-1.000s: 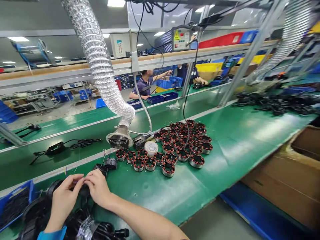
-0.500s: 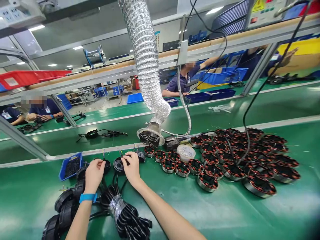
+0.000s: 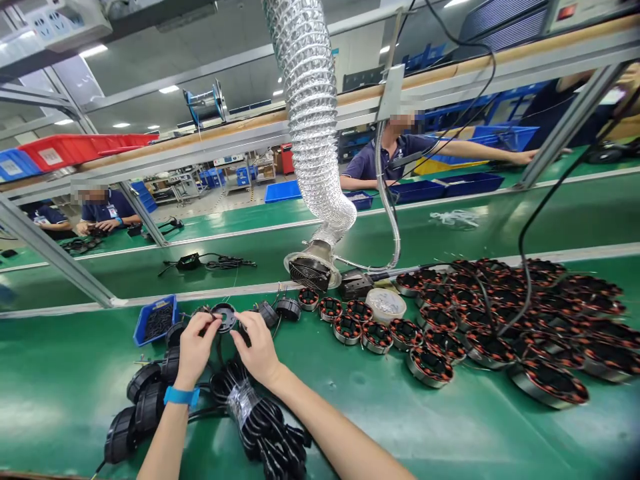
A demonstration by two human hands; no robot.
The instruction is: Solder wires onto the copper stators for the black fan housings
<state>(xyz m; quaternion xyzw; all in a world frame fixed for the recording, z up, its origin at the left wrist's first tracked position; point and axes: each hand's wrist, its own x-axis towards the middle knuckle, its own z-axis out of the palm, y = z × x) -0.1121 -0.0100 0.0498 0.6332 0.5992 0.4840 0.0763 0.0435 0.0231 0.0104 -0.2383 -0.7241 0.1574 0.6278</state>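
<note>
Both my hands hold a round black part (image 3: pixel 224 315) with thin wires, just above the green bench (image 3: pixel 380 413). My left hand (image 3: pixel 196 348), with a blue wristband, pinches its left edge. My right hand (image 3: pixel 260 348) grips its right side, fingers curled. Under my hands lies a bundle of black cables (image 3: pixel 255 417) tied with clear wrap, and more round black parts (image 3: pixel 143 400) sit to the left. A row of copper-wound stators (image 3: pixel 365 330) runs to the right, joining a big pile of stators (image 3: pixel 505 320).
A silver flexible duct (image 3: pixel 313 127) ends in a fan nozzle (image 3: pixel 311 270) beside a small black box (image 3: pixel 355 285). A white lidded tub (image 3: pixel 386 305) and a blue bin of small parts (image 3: pixel 156 320) stand nearby. People work at benches beyond the green conveyor belt (image 3: pixel 450 240).
My view swung left and steadied over the black parts. Both hands came together on one round black part and raised it slightly; before, they touched separate parts lying on the bench.
</note>
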